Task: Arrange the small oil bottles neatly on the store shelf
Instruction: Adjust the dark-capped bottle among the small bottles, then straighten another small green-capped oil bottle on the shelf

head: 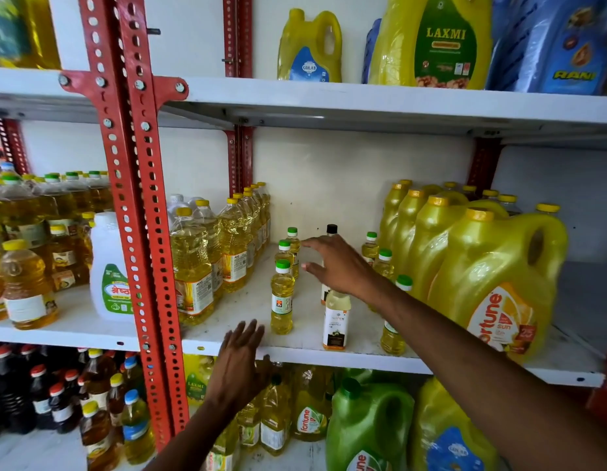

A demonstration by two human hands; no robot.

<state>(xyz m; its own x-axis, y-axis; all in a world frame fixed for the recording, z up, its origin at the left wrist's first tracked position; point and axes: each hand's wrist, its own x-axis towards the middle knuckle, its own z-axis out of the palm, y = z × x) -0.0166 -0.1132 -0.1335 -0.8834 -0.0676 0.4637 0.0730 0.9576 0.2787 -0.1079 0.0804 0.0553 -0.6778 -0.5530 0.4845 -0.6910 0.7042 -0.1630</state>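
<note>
Small green-capped oil bottles stand on the white middle shelf [247, 300] in two short rows. The left row's front bottle [282, 299] has two more behind it. The right row [383, 263] runs beside the big yellow jugs, its front bottle [392, 334] partly behind my forearm. A white-labelled bottle [336, 321] and a black-capped one [331, 229] stand between the rows. My right hand [339, 263] hovers open over the middle, fingers spread toward the left row, touching nothing. My left hand [239, 365] is open at the shelf's front edge, below the left row.
Tall yellow-capped oil bottles [193, 266] flank the left side. Large yellow Fortune jugs [492, 283] crowd the right. A red slotted upright [139, 198] divides the bays. Jugs fill the shelf above [431, 42] and bottles the shelf below [366, 423].
</note>
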